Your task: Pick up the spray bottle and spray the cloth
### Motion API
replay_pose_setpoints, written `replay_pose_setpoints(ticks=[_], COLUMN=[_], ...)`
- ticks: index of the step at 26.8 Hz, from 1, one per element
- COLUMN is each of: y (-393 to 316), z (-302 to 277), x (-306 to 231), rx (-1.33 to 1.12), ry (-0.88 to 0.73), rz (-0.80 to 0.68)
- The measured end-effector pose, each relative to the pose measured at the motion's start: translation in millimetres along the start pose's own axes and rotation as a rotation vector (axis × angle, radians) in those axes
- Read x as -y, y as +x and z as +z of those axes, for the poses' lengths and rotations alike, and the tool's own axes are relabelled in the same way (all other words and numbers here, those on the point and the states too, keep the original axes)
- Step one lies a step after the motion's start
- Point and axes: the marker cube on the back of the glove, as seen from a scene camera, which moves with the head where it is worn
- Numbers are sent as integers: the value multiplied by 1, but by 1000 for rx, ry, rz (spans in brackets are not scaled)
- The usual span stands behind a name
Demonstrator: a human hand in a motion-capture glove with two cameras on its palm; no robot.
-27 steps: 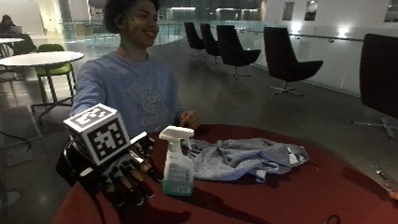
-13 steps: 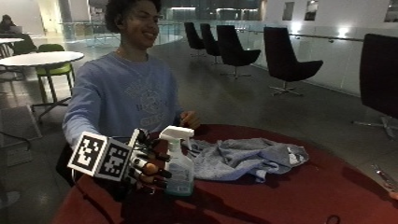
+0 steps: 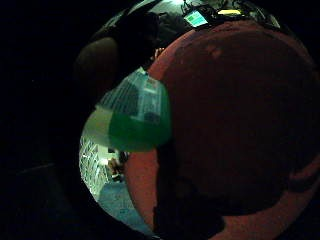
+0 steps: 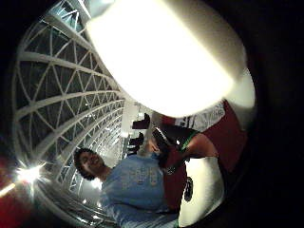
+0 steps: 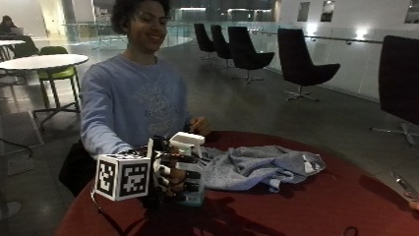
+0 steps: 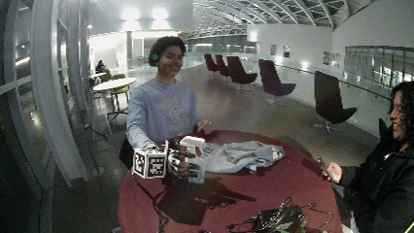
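A spray bottle [image 5: 191,189] with a white trigger head [image 5: 187,142] and greenish liquid stands upright near the left side of the round red table [image 5: 314,211]. My gloved right hand [image 5: 173,174] is wrapped round its neck and body, fingers curled about it. In the wide outside view the hand [image 6: 176,162] holds the bottle [image 6: 195,170] the same way. A crumpled grey-blue cloth [image 5: 262,167] lies on the table just right of the bottle. The bottle's body [image 3: 132,117] shows close in the little finger side palm view, and the white head [image 4: 166,57] fills the thumb side palm view.
The person's bare left hand [image 5: 199,127] rests at the table's far edge behind the bottle. A tangle of cables and a device [image 6: 271,221] sits at the near edge. A second person [image 6: 382,165] sits at the right with a phone [image 6: 323,165].
My gloved hand came in from the left of the bottle, rose to it and closed its fingers round it. The cloth has not moved.
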Motion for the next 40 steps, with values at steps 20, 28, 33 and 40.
replay_pose_setpoints(ticks=[20, 28, 33, 40], y=[16, -9, -43, -70], z=[33, 34, 37, 49], x=[16, 27, 32, 39], rx=[43, 3, -110, -243], ry=[203, 147, -65, -302], rz=[31, -18, -7, 133])
